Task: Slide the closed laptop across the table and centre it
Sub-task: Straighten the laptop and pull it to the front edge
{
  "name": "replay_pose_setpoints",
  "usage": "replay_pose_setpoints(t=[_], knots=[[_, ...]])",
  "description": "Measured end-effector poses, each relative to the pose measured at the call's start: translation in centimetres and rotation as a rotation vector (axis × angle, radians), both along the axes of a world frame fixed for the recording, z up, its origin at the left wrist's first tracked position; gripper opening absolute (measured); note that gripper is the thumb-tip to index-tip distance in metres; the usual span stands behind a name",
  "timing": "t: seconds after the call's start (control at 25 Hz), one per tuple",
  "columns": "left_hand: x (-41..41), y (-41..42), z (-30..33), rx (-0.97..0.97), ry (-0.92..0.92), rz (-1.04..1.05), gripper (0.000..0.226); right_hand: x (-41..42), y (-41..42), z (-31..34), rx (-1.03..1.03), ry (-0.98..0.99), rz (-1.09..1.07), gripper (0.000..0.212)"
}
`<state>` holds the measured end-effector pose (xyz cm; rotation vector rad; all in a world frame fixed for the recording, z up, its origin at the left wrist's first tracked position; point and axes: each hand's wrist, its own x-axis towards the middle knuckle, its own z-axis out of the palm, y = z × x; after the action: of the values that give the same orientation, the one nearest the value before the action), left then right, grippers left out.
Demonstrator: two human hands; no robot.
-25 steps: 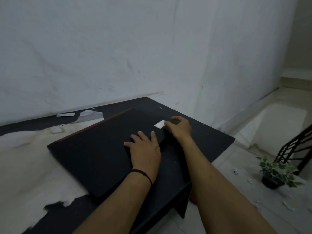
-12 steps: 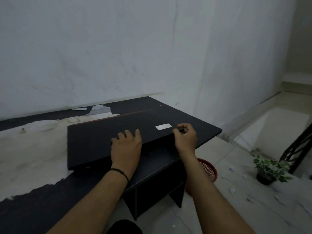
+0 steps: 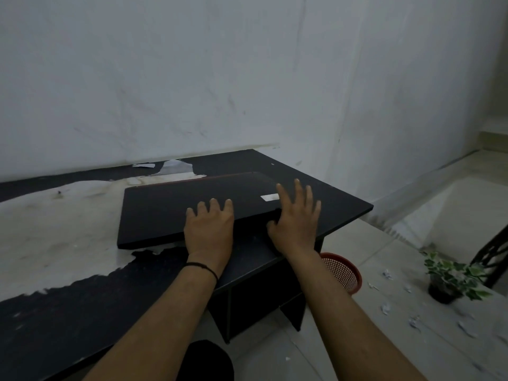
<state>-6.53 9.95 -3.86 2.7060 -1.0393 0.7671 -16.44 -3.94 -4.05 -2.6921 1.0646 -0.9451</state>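
The closed black laptop [image 3: 170, 210], with a small white sticker [image 3: 268, 198] near its right end, lies on the right part of the dark table [image 3: 338, 213]. My left hand [image 3: 210, 232] lies over the laptop's front edge, fingers on the lid and thumb hidden below the edge. At the front right corner is my right hand [image 3: 295, 224], its fingers spread above the corner and its thumb against the edge.
The table's top is peeled to a whitish patch [image 3: 55, 229] left of the laptop. A white wall runs close behind. On the floor to the right are a red mesh basket [image 3: 343, 273], a potted plant [image 3: 450, 279], paper scraps and a black railing [image 3: 492, 254].
The laptop has turned to lie nearly square to the table's front edge. My right hand has let go of the corner and spread its fingers. My left hand has moved back to the front edge.
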Motion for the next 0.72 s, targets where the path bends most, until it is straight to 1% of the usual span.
replay_pose_setpoints(t=[0.04,0.08,0.16,0.2,0.28,0.4,0.56,0.64,0.72], knots=[[0.1,0.0,0.0,-0.004,0.002,0.0,0.057,0.6,0.0,0.7,-0.094,0.07,0.018,0.089],[0.1,0.1,0.0,-0.008,0.003,0.0,0.058,1.4,-0.1,1.2,-0.171,0.121,0.055,0.087],[-0.1,0.1,-0.1,-0.005,-0.017,0.006,0.06,2.4,-0.2,1.4,-0.275,0.171,0.142,0.075],[-0.2,0.1,0.0,0.002,-0.022,0.008,0.061,2.5,-0.3,1.4,-0.275,0.184,0.168,0.071],[0.0,-0.1,0.4,-0.001,-0.008,-0.009,0.061,2.5,-0.3,1.2,-0.233,0.202,0.2,0.069],[-0.2,0.4,0.2,0.01,-0.008,-0.014,0.06,2.2,-0.3,0.9,-0.273,0.202,0.221,0.071],[0.5,2.2,0.6,0.097,-0.048,-0.062,0.063,2.3,-0.2,0.9,-0.268,0.212,0.235,0.079],[1.1,3.5,0.7,0.11,-0.038,-0.01,0.065,2.3,-0.1,0.9,-0.309,0.207,0.242,0.082],[1.2,4.2,0.6,0.08,-0.013,0.083,0.065,2.4,-0.4,0.8,-0.362,0.179,0.247,0.083]])
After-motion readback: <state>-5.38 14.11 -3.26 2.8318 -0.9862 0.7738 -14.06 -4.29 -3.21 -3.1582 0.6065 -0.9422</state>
